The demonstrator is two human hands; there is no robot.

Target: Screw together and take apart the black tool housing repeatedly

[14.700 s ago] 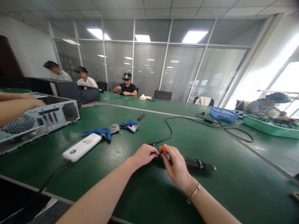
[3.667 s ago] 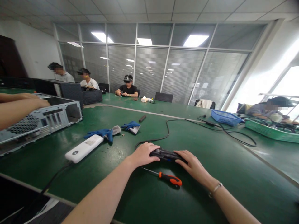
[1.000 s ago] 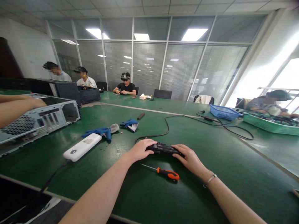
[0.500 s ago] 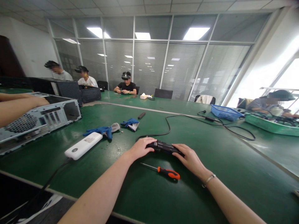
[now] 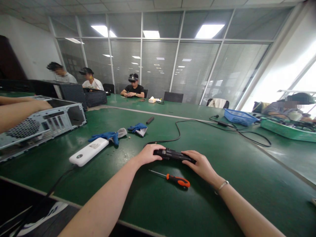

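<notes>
- an office with glass partition walls; a long green tabletop (image 5: 222, 197) fills the view, with other people seated along its far and side edges.
- a black corded tool (image 5: 172, 154) lies flat near the tabletop's near edge, about midway along it.
- left hand (image 5: 148, 154) is curled closed over the tool's left end, where its cable (image 5: 179, 133) runs off toward the far edge.
- right hand (image 5: 201, 164) has its fingers folded over the tool's right end.
- an orange-handled screwdriver (image 5: 176, 180) lies just nearer than the tool, touched by neither hand.
- toward the left edge: a white power strip (image 5: 89, 151), blue gloves (image 5: 108, 135), and an open computer case (image 5: 41, 123) under a co-worker's hand (image 5: 37, 105).
</notes>
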